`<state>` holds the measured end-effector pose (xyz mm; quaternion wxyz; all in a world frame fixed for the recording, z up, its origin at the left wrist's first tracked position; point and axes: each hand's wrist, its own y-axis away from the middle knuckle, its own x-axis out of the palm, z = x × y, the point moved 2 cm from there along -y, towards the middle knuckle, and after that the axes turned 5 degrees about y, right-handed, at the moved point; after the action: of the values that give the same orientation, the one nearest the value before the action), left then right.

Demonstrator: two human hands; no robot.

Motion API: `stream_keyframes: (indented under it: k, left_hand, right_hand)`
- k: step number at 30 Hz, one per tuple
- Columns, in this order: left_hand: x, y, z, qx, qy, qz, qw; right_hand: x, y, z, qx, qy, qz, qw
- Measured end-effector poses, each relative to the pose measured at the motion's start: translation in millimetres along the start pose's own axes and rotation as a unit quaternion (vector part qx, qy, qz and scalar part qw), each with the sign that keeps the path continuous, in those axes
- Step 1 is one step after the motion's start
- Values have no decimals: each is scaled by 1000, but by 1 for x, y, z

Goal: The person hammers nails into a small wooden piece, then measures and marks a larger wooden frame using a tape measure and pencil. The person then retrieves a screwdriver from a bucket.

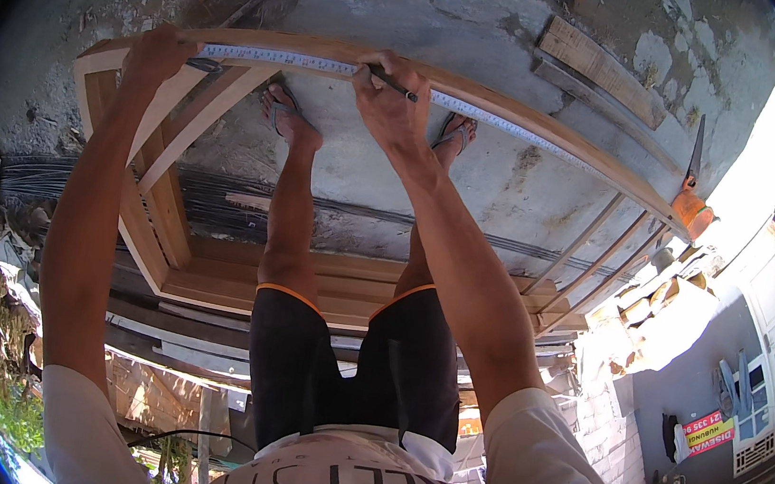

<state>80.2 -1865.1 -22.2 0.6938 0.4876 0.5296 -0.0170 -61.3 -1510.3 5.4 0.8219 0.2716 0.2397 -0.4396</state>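
A white tape measure blade (492, 118) runs along the far beam of a large wooden frame (333, 48). At the frame's left end, my left hand (155, 58) is closed over the beam and the tape's end. A small dark piece (204, 64) juts out beside its fingers; its kind cannot be made out. My right hand (389, 99) rests on the tape near the middle of the beam, fingers closed round a dark pen or pencil (394, 83). The frame has slanted braces at left and thin bars (590, 229) at right. I stand with my sandalled feet inside it.
Loose boards (603, 71) lie on the concrete beyond the frame. At the right end is an orange-handled tool (692, 215) with a dark pointed blade. Dark cables or rods (229, 203) cross the ground between the beams. Planks (196, 327) are stacked on the near side.
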Motion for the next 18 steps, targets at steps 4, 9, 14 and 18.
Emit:
stream_keyframes:
  k: [4,9,14,18]
  left_hand:
    - [0,6,-6,7,6,-32,999]
    - [-1,6,-8,11,22,-9,1000]
    - [14,-3,8,30,20,-23,999]
    - [15,-10,-10,47,58,-9,997]
  right_hand:
    - [23,16,31,7,-82,-7,997]
    - [21,35,25,10,-87,16,996]
    - [-12,72,-15,148,-178,-1,973]
    - [-62,116,-103,381,-293,-155,863]
